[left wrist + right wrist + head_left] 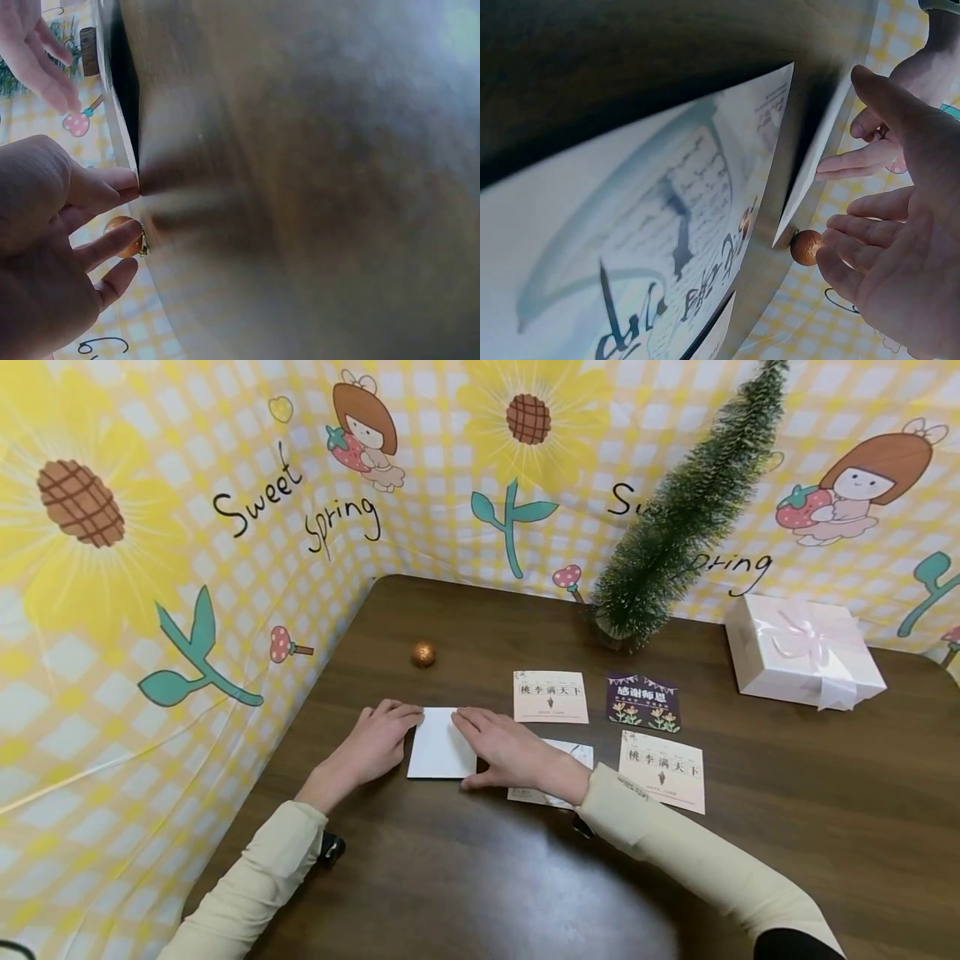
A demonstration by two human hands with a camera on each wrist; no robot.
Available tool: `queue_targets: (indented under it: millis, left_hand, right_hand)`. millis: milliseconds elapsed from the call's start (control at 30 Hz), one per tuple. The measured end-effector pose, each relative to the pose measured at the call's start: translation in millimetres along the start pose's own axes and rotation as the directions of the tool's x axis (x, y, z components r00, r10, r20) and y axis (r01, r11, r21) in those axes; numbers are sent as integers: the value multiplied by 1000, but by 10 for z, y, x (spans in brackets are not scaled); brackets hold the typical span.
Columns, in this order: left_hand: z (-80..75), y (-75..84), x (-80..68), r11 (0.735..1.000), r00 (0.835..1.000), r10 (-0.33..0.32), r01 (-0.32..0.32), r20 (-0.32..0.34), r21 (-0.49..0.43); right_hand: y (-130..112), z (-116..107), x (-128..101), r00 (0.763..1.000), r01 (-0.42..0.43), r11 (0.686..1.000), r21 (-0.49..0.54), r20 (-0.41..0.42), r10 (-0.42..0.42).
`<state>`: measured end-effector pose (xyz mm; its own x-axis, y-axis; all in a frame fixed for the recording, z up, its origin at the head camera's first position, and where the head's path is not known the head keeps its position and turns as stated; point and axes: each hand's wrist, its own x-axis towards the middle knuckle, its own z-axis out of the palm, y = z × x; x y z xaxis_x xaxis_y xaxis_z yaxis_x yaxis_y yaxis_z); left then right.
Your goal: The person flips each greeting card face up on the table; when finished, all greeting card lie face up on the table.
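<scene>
A blank white card (441, 745) lies flat on the brown table (480, 877). My left hand (378, 739) lies to its left, fingertips touching the left edge. My right hand (504, 745) rests flat over its right side, fingers straight. In the left wrist view my left hand (56, 247) meets the white card's edge (120, 127). In the right wrist view my right hand (900, 225) hovers over a printed card (667, 247), beside the white card (810, 176).
A small gold ball (423, 653) sits behind the white card. To the right lie two pink cards (550, 696) (662, 770), a dark purple card (642, 702), and a card under my right wrist (562, 760). A miniature tree (675, 518) and white gift box (802, 652) stand behind.
</scene>
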<state>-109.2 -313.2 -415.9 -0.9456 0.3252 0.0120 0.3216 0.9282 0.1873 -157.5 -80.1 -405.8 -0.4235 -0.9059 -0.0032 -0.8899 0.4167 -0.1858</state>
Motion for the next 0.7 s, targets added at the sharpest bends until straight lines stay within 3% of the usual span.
queue_targets:
  millis: [233, 400, 567, 700]
  left_hand:
    - [2, 13, 8, 999, 1000, -28, 29, 12, -37]
    - [25, 0, 1, 998, 999, -35, 36, 16, -49]
    - [37, -13, -4, 999, 1000, -23, 23, 3, -32]
    - [22, 0, 2, 1000, 1000, 3, -3, 3, -7]
  right_hand:
    - [-46, 29, 57, 998, 7, 995, -99, 61, -1]
    - [-49, 35, 48, 998, 42, 991, -127, 59, -35]
    - [-18, 5, -20, 991, 119, 989, -91, -52, -124]
    - [26, -33, -72, 963, 172, 979, -107, -190, -190]
